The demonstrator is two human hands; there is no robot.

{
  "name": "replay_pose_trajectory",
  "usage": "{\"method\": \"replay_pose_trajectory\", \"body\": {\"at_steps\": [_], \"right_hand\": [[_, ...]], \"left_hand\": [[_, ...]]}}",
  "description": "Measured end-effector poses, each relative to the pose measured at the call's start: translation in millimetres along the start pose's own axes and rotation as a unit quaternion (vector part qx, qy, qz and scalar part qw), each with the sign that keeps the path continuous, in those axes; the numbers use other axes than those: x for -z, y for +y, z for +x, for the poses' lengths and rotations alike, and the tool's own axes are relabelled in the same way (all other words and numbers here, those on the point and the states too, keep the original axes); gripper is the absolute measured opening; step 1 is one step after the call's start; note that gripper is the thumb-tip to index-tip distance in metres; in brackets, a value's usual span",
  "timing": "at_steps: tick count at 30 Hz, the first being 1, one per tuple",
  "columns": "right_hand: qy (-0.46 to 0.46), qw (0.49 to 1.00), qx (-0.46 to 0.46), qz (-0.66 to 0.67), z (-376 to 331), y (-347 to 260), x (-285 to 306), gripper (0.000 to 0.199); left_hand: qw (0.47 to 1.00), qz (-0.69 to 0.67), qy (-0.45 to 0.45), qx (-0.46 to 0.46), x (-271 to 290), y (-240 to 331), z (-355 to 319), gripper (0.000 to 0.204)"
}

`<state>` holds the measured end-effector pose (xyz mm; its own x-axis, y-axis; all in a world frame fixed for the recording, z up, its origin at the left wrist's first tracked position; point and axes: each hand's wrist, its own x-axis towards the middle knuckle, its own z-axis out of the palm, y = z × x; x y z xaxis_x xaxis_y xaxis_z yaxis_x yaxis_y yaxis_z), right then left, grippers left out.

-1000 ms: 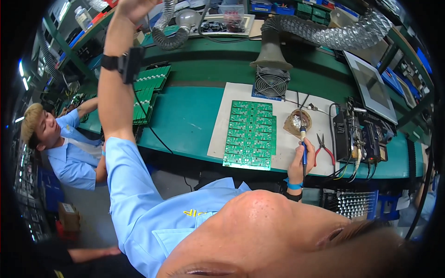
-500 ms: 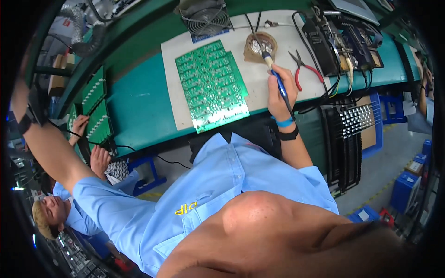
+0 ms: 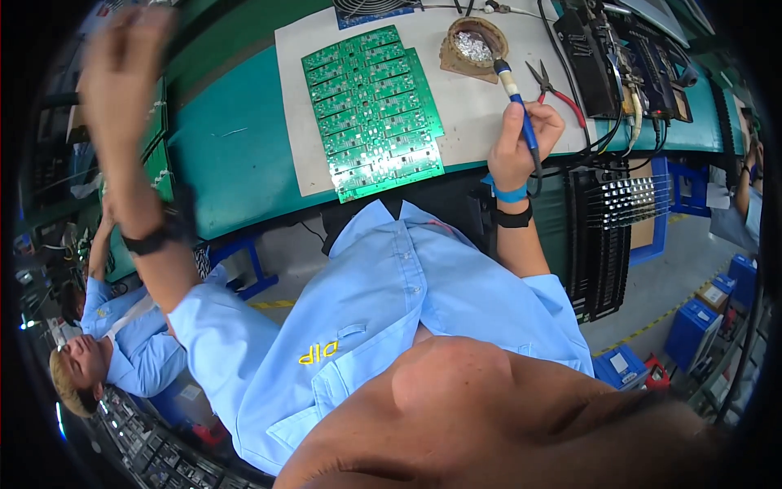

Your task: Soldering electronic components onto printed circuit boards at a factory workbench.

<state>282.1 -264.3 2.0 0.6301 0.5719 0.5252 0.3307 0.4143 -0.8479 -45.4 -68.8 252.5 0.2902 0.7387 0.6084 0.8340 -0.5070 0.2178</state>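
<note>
My right hand (image 3: 518,155) is closed round a blue-handled soldering iron (image 3: 511,85). The iron's tip points up beside a brown pot (image 3: 495,34) that holds crumpled silvery material. Left of it, a panel of green circuit boards (image 3: 371,114) lies flat on a pale mat (image 3: 295,122), with a second green board (image 3: 429,98) partly beneath its right side. My left hand (image 3: 126,73) is raised at the far left, over the bench's end, away from the panel. It is smeared by motion, so its fingers cannot be made out.
Red-handled pliers (image 3: 554,91) lie right of the iron. Black equipment with cables (image 3: 599,65) stands at the back right. A fan (image 3: 371,6) is at the far edge. To the left, a co-worker (image 3: 142,346) sits near upright green boards (image 3: 159,175).
My right hand has drawn the iron away from the pot's inside, its tip now beside the rim. My left arm has swung inward from the far left edge. The view has shifted.
</note>
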Motion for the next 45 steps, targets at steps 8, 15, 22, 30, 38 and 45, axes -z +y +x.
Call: {"method": "replay_pose_trajectory", "body": {"at_steps": [8,15,22,30,38,45], "right_hand": [[-0.017,0.916,-0.211,0.340,22.1,-3.3,-24.6,0.042],[-0.012,0.841,-0.328,0.429,1.5,1.2,-40.6,0.050],[-0.003,0.813,-0.350,0.466,-5.5,2.6,-50.6,0.050],[-0.001,0.809,-0.348,0.474,-7.2,1.1,-57.0,0.053],[-0.053,0.791,-0.405,0.456,-13.1,-11.4,-57.7,0.051],[-0.259,0.896,-0.313,0.177,-26.9,-44.1,-49.9,0.043]], "left_hand": [[0.971,-0.100,-0.188,-0.112,-158.4,-13.1,-113.6,0.072],[0.952,-0.129,-0.262,-0.090,-172.6,-34.7,-114.1,0.083],[0.948,-0.209,-0.231,-0.060,-173.7,-45.4,-103.7,0.076],[0.827,-0.484,-0.266,0.110,-173.1,-46.2,-109.2,0.074],[0.765,-0.607,-0.168,0.135,-161.9,-51.3,-114.1,0.060],[0.725,-0.653,-0.135,0.172,-146.4,-39.1,-121.2,0.055]]}}
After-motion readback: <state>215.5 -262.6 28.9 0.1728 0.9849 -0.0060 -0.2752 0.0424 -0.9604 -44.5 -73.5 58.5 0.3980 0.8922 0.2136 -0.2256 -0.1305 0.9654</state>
